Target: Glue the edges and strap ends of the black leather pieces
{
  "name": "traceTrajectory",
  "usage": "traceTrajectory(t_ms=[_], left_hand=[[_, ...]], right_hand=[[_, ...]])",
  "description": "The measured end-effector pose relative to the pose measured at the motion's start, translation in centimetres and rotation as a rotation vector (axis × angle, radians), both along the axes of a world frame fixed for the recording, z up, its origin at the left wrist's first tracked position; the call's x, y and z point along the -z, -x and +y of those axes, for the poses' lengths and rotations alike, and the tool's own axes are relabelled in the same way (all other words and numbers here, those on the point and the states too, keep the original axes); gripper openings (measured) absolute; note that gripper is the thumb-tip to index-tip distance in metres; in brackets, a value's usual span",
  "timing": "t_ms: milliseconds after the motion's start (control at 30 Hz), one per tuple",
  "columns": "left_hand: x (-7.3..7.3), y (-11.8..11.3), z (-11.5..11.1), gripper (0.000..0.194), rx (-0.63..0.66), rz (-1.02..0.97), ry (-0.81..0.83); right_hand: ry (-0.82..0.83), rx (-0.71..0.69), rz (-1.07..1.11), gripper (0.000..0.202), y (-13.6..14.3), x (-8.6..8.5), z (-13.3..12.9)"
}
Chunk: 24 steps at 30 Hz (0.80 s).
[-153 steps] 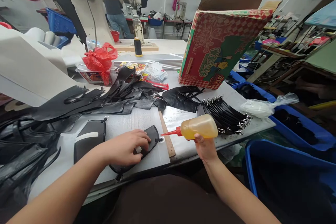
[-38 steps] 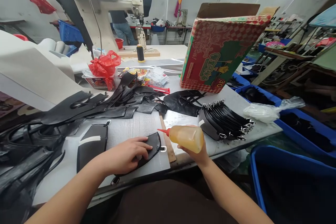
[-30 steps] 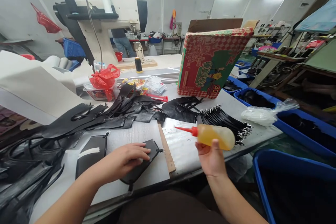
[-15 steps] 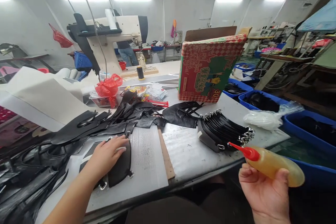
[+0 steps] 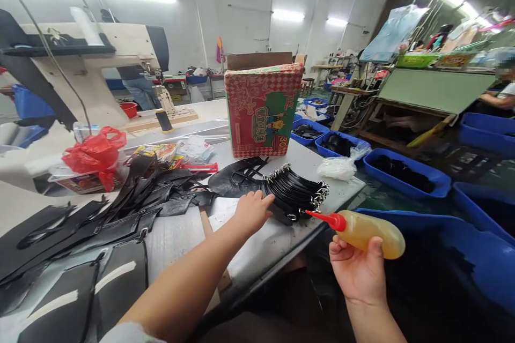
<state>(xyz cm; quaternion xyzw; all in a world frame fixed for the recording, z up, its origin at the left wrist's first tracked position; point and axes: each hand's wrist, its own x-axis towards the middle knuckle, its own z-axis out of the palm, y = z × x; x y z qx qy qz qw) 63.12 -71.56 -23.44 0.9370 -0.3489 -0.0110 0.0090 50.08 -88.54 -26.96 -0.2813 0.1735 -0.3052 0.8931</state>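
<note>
My left hand point(image 5: 252, 213) reaches across the table to the left end of a stack of black leather pieces point(image 5: 295, 193) with metal clasps along both ends. Its fingers are partly spread against the stack; whether they touch or only hover there is hard to tell. In my right hand point(image 5: 360, 270) is a squeeze bottle point(image 5: 372, 233) of yellowish liquid, its red nozzle pointing left towards the stack. Two flat black panels point(image 5: 120, 278), each bearing a pale strip, lie at the lower left.
Loose black leather parts point(image 5: 161, 193) cover the table's left side. Behind them are a red plastic bag point(image 5: 96, 153) and a sewing machine point(image 5: 120, 43). A red and green carton point(image 5: 261, 112) stands at the back, a clear bag point(image 5: 340, 168) near the right edge. Blue bins point(image 5: 410, 171) line the floor.
My left hand has left the black panel and moved right to the stack. The view has turned right. My right hand still holds the bottle.
</note>
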Motion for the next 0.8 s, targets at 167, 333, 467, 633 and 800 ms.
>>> traceTrajectory(t_ms=[167, 333, 467, 633, 800], left_hand=[[-1.6, -0.2, 0.9, 0.023, 0.029, 0.000, -0.050], [-3.9, 2.3, 1.0, 0.020, 0.119, 0.025, -0.432], [-2.0, 3.2, 0.5, 0.028, 0.195, 0.124, -0.540], [1.3, 2.2, 2.1, 0.026, 0.223, 0.052, -0.301], [2.9, 1.5, 4.3, 0.028, 0.211, 0.132, -0.202]], right_hand=[[-0.033, 0.007, 0.024, 0.057, 0.2, 0.7, -0.6], [-0.030, -0.050, 0.073, 0.055, -0.2, 1.5, 0.2], [-0.062, -0.084, 0.069, 0.054, -0.4, 1.9, 1.2], [-0.067, -0.054, 0.108, 0.054, 0.4, 2.6, 1.1], [-0.053, -0.035, 0.160, 0.051, 1.1, 3.3, 0.5]])
